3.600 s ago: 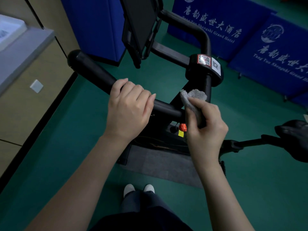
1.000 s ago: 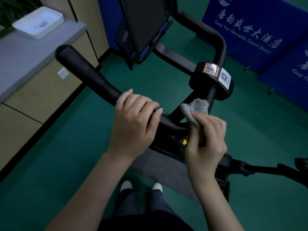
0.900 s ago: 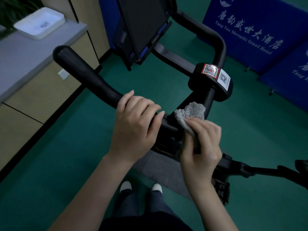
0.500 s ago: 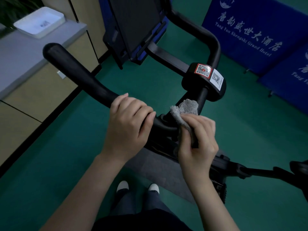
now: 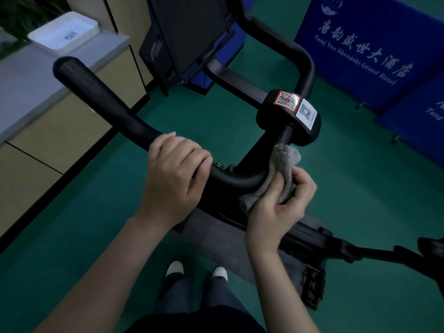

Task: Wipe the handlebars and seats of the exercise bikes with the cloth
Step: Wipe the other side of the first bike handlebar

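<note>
A black exercise bike fills the middle of the view. Its near handlebar [image 5: 105, 102] runs from upper left down to the centre bend. My left hand [image 5: 175, 174] grips that bar just left of the bend. My right hand [image 5: 281, 205] holds a grey cloth [image 5: 281, 164] wrapped against the bend where the bar meets the stem. The far handlebar [image 5: 295, 51] loops behind a hub with QR stickers [image 5: 295, 106]. Only the tip of the seat [image 5: 432, 246] shows at the right edge.
A black console screen [image 5: 189, 37] stands above the bars. A grey counter [image 5: 28, 75] with a white tray [image 5: 64, 32] is at the left. Blue banners [image 5: 365, 46] line the back right. A pedal [image 5: 312, 287] and a grey mat [image 5: 216, 236] lie below, near my shoes.
My right hand has turned and slid the cloth lower, under and around the bend of the bar. My left hand keeps its grip. The view has shifted slightly.
</note>
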Motion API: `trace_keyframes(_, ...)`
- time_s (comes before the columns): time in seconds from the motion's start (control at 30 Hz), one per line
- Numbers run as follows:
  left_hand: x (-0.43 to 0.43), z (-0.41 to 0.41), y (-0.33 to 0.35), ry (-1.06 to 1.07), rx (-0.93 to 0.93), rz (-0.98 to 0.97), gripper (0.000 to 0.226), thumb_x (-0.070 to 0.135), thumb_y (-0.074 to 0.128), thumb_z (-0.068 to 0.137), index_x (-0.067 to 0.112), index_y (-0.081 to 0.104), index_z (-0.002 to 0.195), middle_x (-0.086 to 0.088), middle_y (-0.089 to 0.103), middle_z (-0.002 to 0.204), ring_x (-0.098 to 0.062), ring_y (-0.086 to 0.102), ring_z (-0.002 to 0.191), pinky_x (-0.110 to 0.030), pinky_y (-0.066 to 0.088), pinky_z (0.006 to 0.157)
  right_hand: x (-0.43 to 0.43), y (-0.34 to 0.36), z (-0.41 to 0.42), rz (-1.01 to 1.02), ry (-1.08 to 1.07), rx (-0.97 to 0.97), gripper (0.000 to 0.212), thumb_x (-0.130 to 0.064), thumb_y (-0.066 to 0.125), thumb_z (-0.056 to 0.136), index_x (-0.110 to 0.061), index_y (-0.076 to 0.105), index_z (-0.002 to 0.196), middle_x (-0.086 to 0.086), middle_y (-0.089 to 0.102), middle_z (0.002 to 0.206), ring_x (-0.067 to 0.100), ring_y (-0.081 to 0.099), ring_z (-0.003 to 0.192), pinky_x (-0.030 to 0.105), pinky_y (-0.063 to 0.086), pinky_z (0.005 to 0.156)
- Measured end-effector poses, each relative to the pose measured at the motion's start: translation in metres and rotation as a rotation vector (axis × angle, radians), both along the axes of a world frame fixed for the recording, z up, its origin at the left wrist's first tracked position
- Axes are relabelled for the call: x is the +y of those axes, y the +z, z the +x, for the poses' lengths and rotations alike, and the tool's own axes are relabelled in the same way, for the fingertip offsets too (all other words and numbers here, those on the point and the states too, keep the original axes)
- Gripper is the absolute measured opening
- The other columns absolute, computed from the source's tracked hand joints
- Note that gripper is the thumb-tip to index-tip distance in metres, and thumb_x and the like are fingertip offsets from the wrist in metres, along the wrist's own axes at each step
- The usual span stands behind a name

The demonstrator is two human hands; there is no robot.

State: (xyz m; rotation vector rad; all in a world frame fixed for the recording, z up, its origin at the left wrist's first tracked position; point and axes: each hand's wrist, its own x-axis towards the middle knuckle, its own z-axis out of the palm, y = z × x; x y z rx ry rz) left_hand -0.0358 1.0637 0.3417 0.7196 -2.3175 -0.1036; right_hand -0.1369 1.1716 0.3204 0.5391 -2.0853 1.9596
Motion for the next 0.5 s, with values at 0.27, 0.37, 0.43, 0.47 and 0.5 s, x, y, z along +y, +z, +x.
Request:
trace_keyframes(0.27,-0.002,-0.001,-0.005,0.011,0.017,-0.035,0.034,0.024,0.038,0.100,0.011,0.066,0.083,0.000,0.062,0.083,-0.019,0.054,0.085,-0.031,0.026,0.104,-0.007,0.000,0.009,-0.080,-0.049,-0.111,0.021,-0.007,0.049,0.092,-0.026,0.049,0.101,0.010,0.051,0.100,0.029,0.052,0.096,0.040,0.044,0.089)
trace_keyframes(0.37,-0.003,-0.001,-0.006,0.001,0.028,-0.044,0.032,0.022,0.040,0.099,0.011,0.066,0.084,-0.001,0.062,0.083,-0.019,0.053,0.086,-0.032,0.026,0.104,-0.015,0.000,0.017,-0.172,-0.139,-0.225,0.012,-0.010,0.048,0.093,-0.019,0.050,0.102,0.004,0.052,0.099,0.021,0.053,0.094,0.036,0.046,0.087)
trace_keyframes(0.43,-0.004,-0.001,-0.007,-0.010,0.034,-0.043,0.032,0.022,0.039,0.099,0.012,0.065,0.084,0.000,0.062,0.083,-0.019,0.053,0.086,-0.032,0.027,0.104,-0.021,0.001,0.022,-0.256,-0.205,-0.302,0.010,-0.013,0.048,0.093,-0.020,0.051,0.100,-0.001,0.053,0.098,0.014,0.054,0.093,0.033,0.047,0.087)
trace_keyframes(0.47,-0.004,0.000,-0.007,-0.018,0.033,-0.039,0.032,0.022,0.039,0.099,0.012,0.065,0.083,0.001,0.062,0.083,-0.020,0.053,0.085,-0.032,0.027,0.104,-0.024,0.001,0.025,-0.289,-0.240,-0.340,0.010,-0.014,0.048,0.093,-0.022,0.051,0.099,-0.001,0.054,0.099,0.015,0.054,0.094,0.037,0.048,0.090)
trace_keyframes(0.5,-0.005,0.000,-0.007,-0.026,0.029,-0.037,0.031,0.023,0.039,0.099,0.013,0.064,0.083,0.001,0.062,0.083,-0.020,0.053,0.086,-0.032,0.026,0.104,-0.027,0.002,0.027,-0.322,-0.271,-0.376,0.010,-0.015,0.049,0.093,-0.023,0.052,0.099,0.001,0.055,0.101,0.019,0.055,0.096,0.042,0.048,0.093)
